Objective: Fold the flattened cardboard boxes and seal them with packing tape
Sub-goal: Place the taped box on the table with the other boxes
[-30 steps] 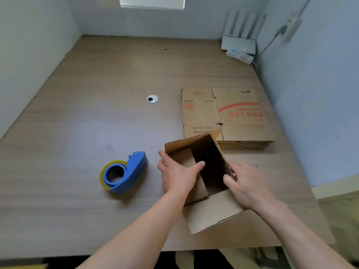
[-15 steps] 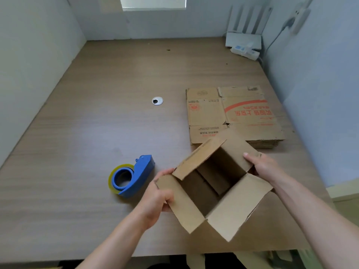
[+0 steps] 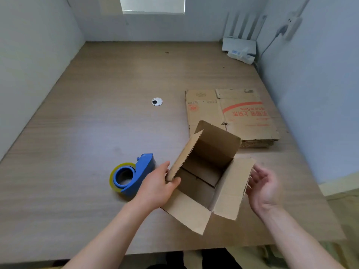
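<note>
An opened-up brown cardboard box (image 3: 206, 171) stands on the wooden table (image 3: 97, 123) near the front edge, its top flaps spread and its inside showing. My left hand (image 3: 157, 187) grips the box's left flap, thumb inside the edge. Just to the right of the right flap, my right hand (image 3: 262, 187) is open with fingers spread, at or barely off the cardboard. A blue tape dispenser (image 3: 130, 176) with a yellowish roll lies left of my left hand. A stack of flattened boxes (image 3: 242, 115) with red print lies behind the open box.
A round cable grommet (image 3: 157, 101) sits in the table's middle. A white router (image 3: 240, 44) with antennas and a cable stand in the far right corner. White walls close the table on the left, back and right.
The box has been turned upright and squared, with its flaps spread. My right hand has let go of the far right side and now hovers open beside the right flap. My left hand moved up onto the left flap.
</note>
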### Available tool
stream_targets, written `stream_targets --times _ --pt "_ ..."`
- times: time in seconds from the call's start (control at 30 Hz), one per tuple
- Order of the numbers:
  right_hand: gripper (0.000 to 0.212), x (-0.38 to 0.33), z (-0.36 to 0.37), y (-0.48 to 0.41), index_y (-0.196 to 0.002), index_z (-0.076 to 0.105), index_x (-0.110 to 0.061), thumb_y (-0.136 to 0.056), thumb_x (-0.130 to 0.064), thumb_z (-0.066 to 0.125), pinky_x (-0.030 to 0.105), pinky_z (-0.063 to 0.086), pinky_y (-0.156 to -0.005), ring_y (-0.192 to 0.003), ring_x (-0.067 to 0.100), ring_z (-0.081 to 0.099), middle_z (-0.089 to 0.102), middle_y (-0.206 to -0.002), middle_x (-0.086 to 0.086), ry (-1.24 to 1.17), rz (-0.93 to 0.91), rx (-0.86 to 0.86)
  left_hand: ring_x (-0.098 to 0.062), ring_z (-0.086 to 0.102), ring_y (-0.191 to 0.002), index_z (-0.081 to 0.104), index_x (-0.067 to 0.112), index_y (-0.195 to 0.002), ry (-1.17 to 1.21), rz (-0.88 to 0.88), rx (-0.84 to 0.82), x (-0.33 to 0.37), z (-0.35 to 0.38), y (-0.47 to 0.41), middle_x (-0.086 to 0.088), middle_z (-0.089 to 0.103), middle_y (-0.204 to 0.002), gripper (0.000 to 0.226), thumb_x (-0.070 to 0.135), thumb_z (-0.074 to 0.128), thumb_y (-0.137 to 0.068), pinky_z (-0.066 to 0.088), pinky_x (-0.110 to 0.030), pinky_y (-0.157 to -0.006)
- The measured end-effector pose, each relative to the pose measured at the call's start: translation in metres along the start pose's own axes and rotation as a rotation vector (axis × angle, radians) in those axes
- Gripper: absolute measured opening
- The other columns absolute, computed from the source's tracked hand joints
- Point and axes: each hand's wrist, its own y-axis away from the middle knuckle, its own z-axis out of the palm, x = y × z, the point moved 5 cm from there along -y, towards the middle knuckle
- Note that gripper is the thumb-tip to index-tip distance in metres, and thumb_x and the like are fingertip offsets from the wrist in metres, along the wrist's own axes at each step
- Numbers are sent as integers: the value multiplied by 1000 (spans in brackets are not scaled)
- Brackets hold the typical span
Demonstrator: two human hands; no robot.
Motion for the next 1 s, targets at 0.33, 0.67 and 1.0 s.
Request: stream_targets --times 0.33,0.67,1.0 --pt "70 38 -2 79 -149 40 -29 -88 -32 73 22 40 -110 -131 -1 46 48 -147 -15 811 -245 -161 -17 48 -132 30 35 -153 216 23 15 -7 38 20 5 50 -146 56 38 50 -100 38 -37 -112" --pt "54 34 -3 33 -153 37 -24 -101 -28 53 47 37 -116 -140 17 43 48 -150 -2 924 -265 -268 -22 54 -115 21 36 -152 112 36 218 3 71 30 2 53 -136 60 34 49 -99 47 -40 -98" --pt "56 -5 8 43 -153 37 -22 -100 -11 49 10 33 -105 -126 7 51 52 -146 -7 1122 -598 -512 -24 50 -125 24 31 -153 164 -54 548 25 92 88 1 48 -145 56 28 45 -101 40 -30 -101"
